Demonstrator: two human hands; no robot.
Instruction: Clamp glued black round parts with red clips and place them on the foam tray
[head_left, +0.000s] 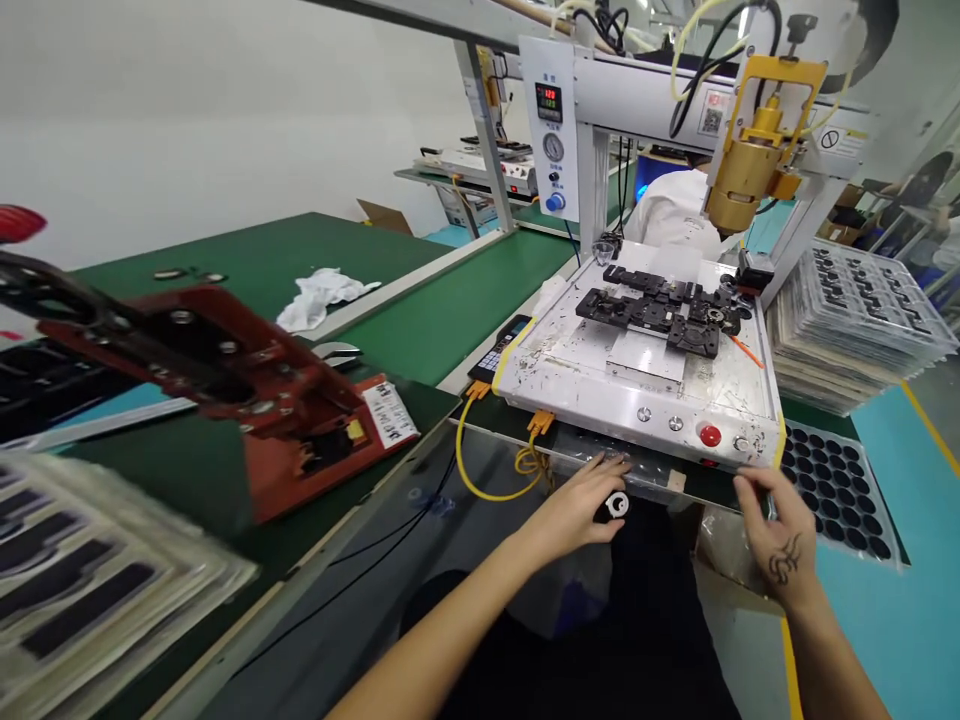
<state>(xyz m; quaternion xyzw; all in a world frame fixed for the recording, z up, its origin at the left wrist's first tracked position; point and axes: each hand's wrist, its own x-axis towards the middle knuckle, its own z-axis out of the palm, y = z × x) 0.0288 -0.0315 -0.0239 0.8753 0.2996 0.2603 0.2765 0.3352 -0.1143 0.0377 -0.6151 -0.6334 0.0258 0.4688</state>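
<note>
My left hand is in front of the machine's front edge, its fingers curled around a small round part with a white ring face and a dark body. My right hand is bent at the front right corner of the white press machine, thumb and fingers drawn together. Whatever lies between those fingers is mostly hidden. On the machine's metal bed sits a black jig of several plates. A gold press head hangs above the bed. Along the front panel are a red button and silver buttons.
To the right stands a stack of clear trays, with a sheet of black discs beside it. A red hand press and stacked trays are on the left. Yellow cables loop below the front edge. A person in white sits behind.
</note>
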